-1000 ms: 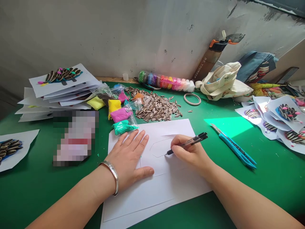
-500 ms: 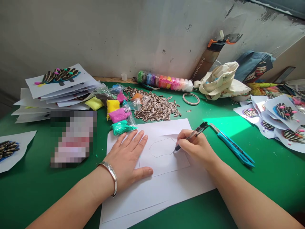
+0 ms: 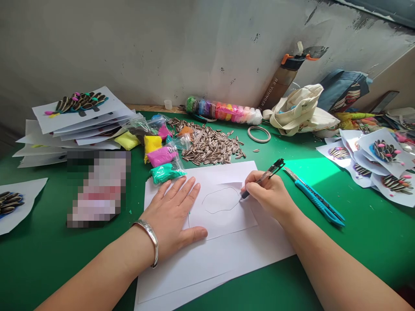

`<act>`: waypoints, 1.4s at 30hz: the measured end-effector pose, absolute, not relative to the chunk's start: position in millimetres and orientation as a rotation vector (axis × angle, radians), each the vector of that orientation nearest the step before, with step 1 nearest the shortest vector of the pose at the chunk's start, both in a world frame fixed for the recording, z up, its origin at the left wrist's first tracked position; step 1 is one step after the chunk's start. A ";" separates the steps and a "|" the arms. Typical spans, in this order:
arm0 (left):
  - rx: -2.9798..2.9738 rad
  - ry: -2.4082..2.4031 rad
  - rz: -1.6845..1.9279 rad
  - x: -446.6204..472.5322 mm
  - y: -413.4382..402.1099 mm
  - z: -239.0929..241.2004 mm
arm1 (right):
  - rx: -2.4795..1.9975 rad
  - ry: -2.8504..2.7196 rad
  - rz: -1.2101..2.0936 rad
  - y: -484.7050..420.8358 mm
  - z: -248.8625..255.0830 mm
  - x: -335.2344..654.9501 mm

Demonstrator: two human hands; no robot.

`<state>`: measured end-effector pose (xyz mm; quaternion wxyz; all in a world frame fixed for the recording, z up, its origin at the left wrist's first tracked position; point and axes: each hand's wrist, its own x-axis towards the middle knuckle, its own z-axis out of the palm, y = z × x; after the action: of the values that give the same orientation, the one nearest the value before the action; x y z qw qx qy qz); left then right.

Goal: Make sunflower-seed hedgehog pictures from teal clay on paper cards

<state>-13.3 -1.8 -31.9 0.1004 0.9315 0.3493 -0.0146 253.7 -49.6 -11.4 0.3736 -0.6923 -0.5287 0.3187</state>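
Observation:
My left hand (image 3: 177, 211) lies flat with spread fingers on the left part of a small white sheet (image 3: 223, 222), which rests on larger white paper (image 3: 181, 276). In my right hand (image 3: 269, 194) is a black pen (image 3: 266, 176), its tip on the sheet at the right end of a thin oval outline (image 3: 223, 211). The outline has a gap at its left side. Just beyond my left fingertips sits a bag of green clay (image 3: 167, 172). A blue utility knife (image 3: 319, 203) lies to the right of my right hand.
Sunflower seeds (image 3: 210, 144) are heaped behind the paper, beside bagged clay (image 3: 162, 155) and a tape roll (image 3: 258, 134). Stacked seed pictures (image 3: 81, 110) stand at left, more (image 3: 385, 153) at right. A bottle (image 3: 282, 77) and a cloth bag (image 3: 298, 112) are by the wall.
The pen tip has moved slightly right and up, and the drawn line now reaches round the oval's right end. My left hand stays in place on the paper.

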 end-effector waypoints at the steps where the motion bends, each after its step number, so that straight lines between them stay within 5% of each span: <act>1: 2.752 1.032 -0.043 -13.3 -1.9 -31.8 | -1.777 -1.355 0.808 -49.2 -11.7 254.2; 42: 2.739 1.011 -0.006 -13.4 -1.2 -30.7 | -1.813 -1.250 0.762 -46.8 -10.8 253.4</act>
<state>-13.4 -1.2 -30.7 0.1109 0.9324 0.3441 -0.0020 253.4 -46.8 -10.8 0.3947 -0.7147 -0.4930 0.3007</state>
